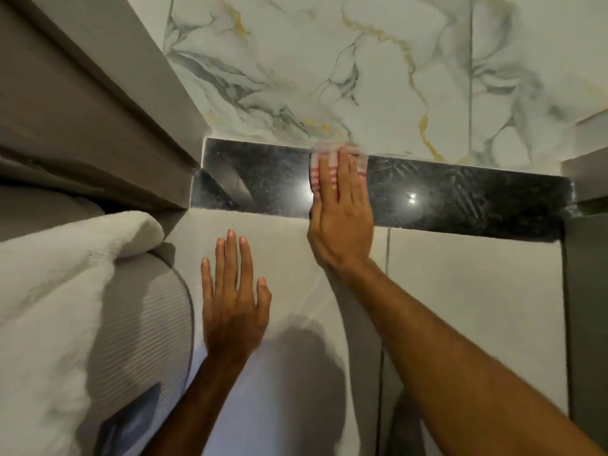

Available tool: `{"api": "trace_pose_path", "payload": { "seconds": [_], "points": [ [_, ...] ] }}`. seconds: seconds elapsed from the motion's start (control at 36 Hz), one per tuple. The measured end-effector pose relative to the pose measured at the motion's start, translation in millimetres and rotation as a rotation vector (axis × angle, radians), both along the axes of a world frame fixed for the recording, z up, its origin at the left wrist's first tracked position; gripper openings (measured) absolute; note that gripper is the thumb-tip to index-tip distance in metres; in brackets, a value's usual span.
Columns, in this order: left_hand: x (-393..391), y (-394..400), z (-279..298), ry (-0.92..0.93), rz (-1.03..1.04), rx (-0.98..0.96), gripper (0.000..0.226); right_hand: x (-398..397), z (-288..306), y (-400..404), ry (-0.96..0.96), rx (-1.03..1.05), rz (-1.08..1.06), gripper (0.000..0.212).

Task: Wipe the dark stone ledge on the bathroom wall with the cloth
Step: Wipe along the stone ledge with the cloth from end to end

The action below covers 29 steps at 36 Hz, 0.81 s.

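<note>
A dark polished stone ledge (460,195) runs across the wall, below white marble tiles with grey and gold veins. My right hand (340,209) lies flat on the ledge near its middle, fingers together, pressing a white cloth with red stripes (324,159) onto the stone. Most of the cloth is hidden under the fingers and its edges are blurred. My left hand (232,297) rests flat and empty on the plain pale wall below the ledge, fingers spread.
A white towel (65,291) hangs at the left over a ribbed grey object (144,324). A grey door frame (98,126) meets the ledge's left end. A grey wall edge (585,291) closes off the right end.
</note>
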<state>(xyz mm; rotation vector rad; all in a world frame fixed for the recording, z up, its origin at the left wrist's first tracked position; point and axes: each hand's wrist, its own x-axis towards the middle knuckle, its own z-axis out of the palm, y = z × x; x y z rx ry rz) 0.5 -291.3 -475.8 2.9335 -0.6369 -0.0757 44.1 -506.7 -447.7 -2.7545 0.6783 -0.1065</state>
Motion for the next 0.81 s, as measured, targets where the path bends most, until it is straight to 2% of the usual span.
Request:
{"api": "trace_pose_path", "payload": {
  "seconds": [0.11,0.25,0.36,0.5,0.61,0.72,0.81],
  "points": [
    [-0.6,-0.9,0.1,-0.006,-0.006,0.002,0.064,22.5,-4.8,5.8,-0.056,-0.044,0.121,0.066],
    [1.8,-5.3,7.7,0.065,-0.002,-0.005,0.067,-78.1,-2.9,12.6,-0.050,-0.001,0.274,0.064],
    [3.1,-20.1,12.7,0.141,-0.091,-0.065,0.070,-129.0,0.4,-15.9,0.006,-0.024,0.127,0.071],
    [3.3,-49.0,2.9,0.139,-0.251,-0.059,0.073,-60.0,2.6,-52.7,-0.046,-0.026,-0.170,0.067],
    [4.4,-63.3,-4.0,0.102,-0.279,-0.022,0.074,-22.4,-3.6,-51.3,-0.018,-0.032,-0.040,0.067],
    [3.1,-75.0,1.2,0.118,-0.307,-0.008,0.074,-80.0,-2.2,-40.4,-0.040,-0.048,0.155,0.066],
    [1.2,-86.8,6.5,0.147,-0.349,-0.026,0.074,-140.5,2.7,-46.3,0.019,-0.040,0.020,0.076]
  ]
}}
